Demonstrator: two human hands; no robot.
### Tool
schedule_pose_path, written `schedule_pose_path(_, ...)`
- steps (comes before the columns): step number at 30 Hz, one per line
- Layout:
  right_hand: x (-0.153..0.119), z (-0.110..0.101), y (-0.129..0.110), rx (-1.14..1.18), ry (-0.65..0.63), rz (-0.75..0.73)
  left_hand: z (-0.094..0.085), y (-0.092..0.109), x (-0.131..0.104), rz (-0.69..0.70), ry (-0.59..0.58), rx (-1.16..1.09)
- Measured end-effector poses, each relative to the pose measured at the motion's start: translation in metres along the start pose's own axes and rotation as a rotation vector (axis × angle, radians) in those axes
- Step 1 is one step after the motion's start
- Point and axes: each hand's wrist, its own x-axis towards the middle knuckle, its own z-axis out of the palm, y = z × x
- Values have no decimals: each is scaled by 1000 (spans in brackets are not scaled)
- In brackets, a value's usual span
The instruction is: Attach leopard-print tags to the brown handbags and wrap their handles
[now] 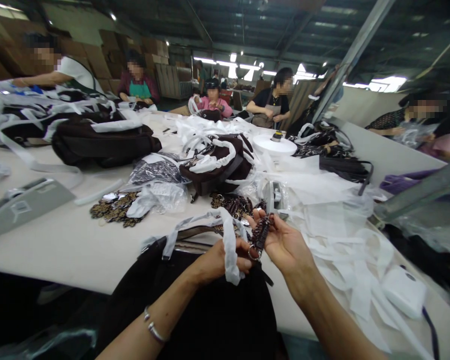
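A dark brown bag [195, 310] with a zipped top leans at the table's front edge. Its handle [230, 250] is wrapped in white paper and loops over the fingers of my left hand [213, 262]. Those fingers are closed at the metal ring [254, 252] of a dark braided strap charm [261, 231]. My right hand [288, 245] grips the charm's braided part between thumb and fingers, just above the bag's right side. Exactly how the left fingertips meet the ring is partly hidden.
Beyond the hands lie a pile of patterned tags [118, 209], braided charms [234, 206], a clear plastic bag [161, 196] and another wrapped bag [217, 167]. White paper strips [360, 285] and a white device [405, 290] lie right; a tape dispenser [33, 205] stands left. Several people work around the table.
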Motion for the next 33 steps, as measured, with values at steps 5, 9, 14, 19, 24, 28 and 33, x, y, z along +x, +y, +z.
schedule_pose_path(5, 0, 0, 3, 3, 7, -2, 5, 2, 1, 40, 88, 40)
schedule_pose_path(9, -11, 0, -5, -18, 30, -19, 7, 4, -1, 18, 198, -63)
schedule_pose_path(14, -28, -22, -14, -379, -123, -49, 7, 12, -9, -45, 316, -166)
schedule_pose_path(19, -34, -42, -4, -911, -241, -190, 9, 15, -11, -68, 305, -208)
schedule_pose_path(24, -37, -44, 12, -1170, -335, -119, 11, 12, -10, -70, 345, -202)
schedule_pose_path(28, -40, -46, 25, -1052, -319, -96, 10, 12, -9, -78, 407, -180)
schedule_pose_path(33, -42, -49, 41, -895, -315, -55, 7, 12, -7, -93, 444, -121)
